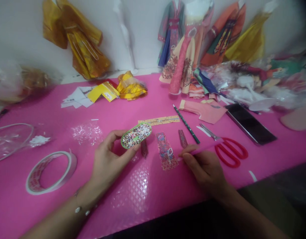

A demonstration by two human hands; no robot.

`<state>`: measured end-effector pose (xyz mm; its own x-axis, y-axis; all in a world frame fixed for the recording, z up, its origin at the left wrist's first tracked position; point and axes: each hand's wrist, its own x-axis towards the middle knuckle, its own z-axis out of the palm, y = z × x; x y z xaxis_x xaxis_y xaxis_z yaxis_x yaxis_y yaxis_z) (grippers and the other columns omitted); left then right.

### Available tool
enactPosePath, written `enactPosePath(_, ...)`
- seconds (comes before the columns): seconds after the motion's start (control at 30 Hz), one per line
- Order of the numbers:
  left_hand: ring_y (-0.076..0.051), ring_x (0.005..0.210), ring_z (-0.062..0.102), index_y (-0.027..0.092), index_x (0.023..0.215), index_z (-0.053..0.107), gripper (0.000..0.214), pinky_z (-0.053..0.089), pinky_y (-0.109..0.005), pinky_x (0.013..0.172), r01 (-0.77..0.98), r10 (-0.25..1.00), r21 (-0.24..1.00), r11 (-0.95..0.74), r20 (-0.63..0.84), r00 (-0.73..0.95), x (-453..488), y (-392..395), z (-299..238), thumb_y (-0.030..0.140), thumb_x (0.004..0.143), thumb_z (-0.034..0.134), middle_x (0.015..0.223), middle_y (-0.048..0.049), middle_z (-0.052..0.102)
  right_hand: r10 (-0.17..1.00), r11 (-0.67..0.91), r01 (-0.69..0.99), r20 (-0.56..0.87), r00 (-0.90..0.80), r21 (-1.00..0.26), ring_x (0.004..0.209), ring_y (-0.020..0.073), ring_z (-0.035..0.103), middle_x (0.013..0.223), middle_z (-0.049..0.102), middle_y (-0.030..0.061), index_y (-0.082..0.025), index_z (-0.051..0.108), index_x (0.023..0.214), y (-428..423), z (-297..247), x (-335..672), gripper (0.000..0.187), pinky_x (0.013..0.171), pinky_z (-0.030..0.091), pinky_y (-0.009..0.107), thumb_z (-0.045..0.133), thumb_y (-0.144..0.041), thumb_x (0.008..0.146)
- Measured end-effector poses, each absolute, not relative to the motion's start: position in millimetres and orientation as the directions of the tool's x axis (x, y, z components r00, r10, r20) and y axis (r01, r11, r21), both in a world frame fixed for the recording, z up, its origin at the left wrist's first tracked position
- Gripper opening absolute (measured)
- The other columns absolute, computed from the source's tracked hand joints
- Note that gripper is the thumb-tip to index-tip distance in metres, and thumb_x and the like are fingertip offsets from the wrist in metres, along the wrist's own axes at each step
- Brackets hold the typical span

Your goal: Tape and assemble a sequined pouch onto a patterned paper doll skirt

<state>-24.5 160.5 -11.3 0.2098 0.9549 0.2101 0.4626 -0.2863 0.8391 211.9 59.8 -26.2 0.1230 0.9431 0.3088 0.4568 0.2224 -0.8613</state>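
Note:
My left hand [110,154] grips a small oval box of beads [136,135] by its sides; its rim is green and many coloured beads fill it. Between the closed fingers of my right hand [205,167] is a thin pink pen-like stick [209,145], its tip low near a patterned fabric piece [166,151] that lies flat. Two narrow dark red strips lie at either side of that piece: one strip [144,148] partly behind the box, the other strip [183,138] just beyond my right fingers.
Red-handled scissors [231,151], a dark green pencil [186,124] and a phone [251,122] lie to the right. A tape roll [52,171] is at left. Farther back lie a beige strip [159,120], pink fabric [205,110] and yellow cloth [131,88]; small dresses [78,39] stand behind.

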Motion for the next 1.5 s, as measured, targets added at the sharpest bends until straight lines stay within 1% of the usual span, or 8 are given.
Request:
enactPosePath(0.17, -0.022, 0.096, 0.069, 0.024, 0.101, 0.067, 0.023, 0.053, -0.039, 0.092, 0.499, 0.949, 0.811, -0.305, 0.216, 0.229, -22, 159, -8, 0.033, 0.080, 0.071, 0.099, -0.0007, 0.073, 0.948, 0.223, 0.441, 0.298, 0.108, -0.870, 0.070, 0.0124, 0.064, 0.077, 0.067, -0.0022, -0.022, 0.064, 0.084, 59, -28, 212, 0.015, 0.064, 0.049, 0.023, 0.054, -0.019, 0.095)
enactPosePath(0.33, -0.023, 0.091, 0.069, 0.025, 0.107, 0.068, 0.032, 0.056, -0.041, 0.086, 0.458, 0.920, 0.815, -0.355, 0.219, 0.325, -21, 155, -11, 0.034, 0.077, 0.075, 0.099, -0.0025, 0.074, 0.939, 0.234, 0.413, 0.315, 0.138, -0.880, 0.074, 0.0142, 0.065, 0.078, 0.067, -0.0019, -0.024, 0.065, 0.090, 57, -33, 214, 0.012, 0.066, 0.050, 0.025, 0.056, -0.019, 0.095)
enactPosePath(0.53, -0.022, 0.087, 0.066, 0.025, 0.110, 0.065, 0.031, 0.054, -0.038, 0.074, 0.356, 0.780, 0.777, -0.520, 0.261, 0.570, -20, 146, -17, 0.029, 0.080, 0.074, 0.096, -0.0043, 0.070, 0.923, 0.303, 0.249, 0.348, 0.163, -0.920, 0.067, 0.0116, 0.058, 0.079, 0.064, -0.0025, -0.026, 0.066, 0.097, 52, -29, 215, 0.020, 0.060, 0.048, 0.023, 0.052, -0.012, 0.095)
enactPosePath(0.63, -0.023, 0.088, 0.062, 0.024, 0.113, 0.062, 0.036, 0.052, -0.039, 0.076, 0.293, 0.701, 0.750, -0.593, 0.303, 0.645, -18, 142, -18, 0.030, 0.080, 0.075, 0.097, -0.0054, 0.068, 0.914, 0.362, 0.206, 0.390, 0.115, -0.909, 0.077, 0.0147, 0.060, 0.089, 0.065, 0.0001, -0.027, 0.064, 0.107, 48, -26, 215, 0.025, 0.067, 0.051, 0.027, 0.054, -0.010, 0.092)
enactPosePath(0.73, -0.023, 0.088, 0.061, 0.023, 0.114, 0.060, 0.038, 0.050, -0.040, 0.078, 0.268, 0.657, 0.732, -0.626, 0.309, 0.688, -16, 139, -16, 0.030, 0.080, 0.076, 0.098, -0.0061, 0.066, 0.900, 0.408, 0.259, 0.434, 0.049, -0.875, 0.092, 0.0201, 0.061, 0.096, 0.067, 0.0027, -0.026, 0.064, 0.114, 46, -26, 214, 0.032, 0.082, 0.051, 0.036, 0.055, -0.007, 0.089)
enactPosePath(0.8, -0.023, 0.089, 0.060, 0.022, 0.114, 0.060, 0.039, 0.049, -0.041, 0.078, 0.258, 0.641, 0.727, -0.637, 0.314, 0.700, -15, 139, -16, 0.031, 0.080, 0.076, 0.098, -0.0062, 0.064, 0.884, 0.440, 0.324, 0.468, 0.009, -0.838, 0.095, 0.0218, 0.060, 0.096, 0.067, 0.0037, -0.025, 0.064, 0.113, 47, -25, 213, 0.032, 0.083, 0.050, 0.039, 0.056, -0.005, 0.089)
enactPosePath(1.1, -0.023, 0.092, 0.058, 0.022, 0.116, 0.057, 0.046, 0.047, -0.041, 0.082, 0.238, 0.598, 0.705, -0.668, 0.318, 0.736, -15, 134, -22, 0.029, 0.077, 0.079, 0.101, -0.0053, 0.063, 0.823, 0.556, 0.419, 0.546, -0.156, -0.718, 0.087, 0.0199, 0.063, 0.094, 0.070, 0.0037, -0.019, 0.062, 0.106, 55, -21, 209, 0.022, 0.077, 0.046, 0.040, 0.058, -0.006, 0.088)
enactPosePath(1.5, -0.024, 0.091, 0.060, 0.021, 0.116, 0.057, 0.046, 0.048, -0.043, 0.081, 0.253, 0.585, 0.685, -0.683, 0.306, 0.751, -14, 134, -19, 0.028, 0.076, 0.080, 0.099, -0.0060, 0.064, 0.805, 0.577, 0.454, 0.568, -0.173, -0.679, 0.085, 0.0169, 0.063, 0.090, 0.071, 0.0042, -0.014, 0.065, 0.100, 58, -21, 204, 0.015, 0.078, 0.045, 0.038, 0.056, -0.006, 0.090)
